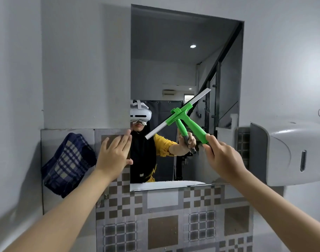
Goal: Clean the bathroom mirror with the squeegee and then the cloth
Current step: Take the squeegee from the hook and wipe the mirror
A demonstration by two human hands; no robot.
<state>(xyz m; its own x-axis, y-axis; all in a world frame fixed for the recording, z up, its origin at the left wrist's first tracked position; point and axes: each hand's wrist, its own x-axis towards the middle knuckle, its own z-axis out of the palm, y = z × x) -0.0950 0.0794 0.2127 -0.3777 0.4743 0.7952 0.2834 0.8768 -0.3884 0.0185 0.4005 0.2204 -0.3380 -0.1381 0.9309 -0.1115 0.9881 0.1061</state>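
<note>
The tall bathroom mirror point(173, 57) hangs on the wall ahead. My right hand point(223, 157) grips the handle of a green squeegee point(192, 122). Its white blade lies tilted against the glass, upper end to the right, about mid-height on the mirror. My left hand point(114, 153) rests flat with fingers spread on the tiled wall at the mirror's lower left edge, its thumb touching the frame. A dark blue plaid cloth point(68, 164) hangs on the wall to the left of that hand. The mirror reflects a person with a headset and the squeegee.
A white paper dispenser point(290, 153) juts from the wall right of the mirror, close to my right forearm. Checked tiles point(164, 220) cover the wall below the mirror. A narrow ledge point(166, 185) runs under the glass.
</note>
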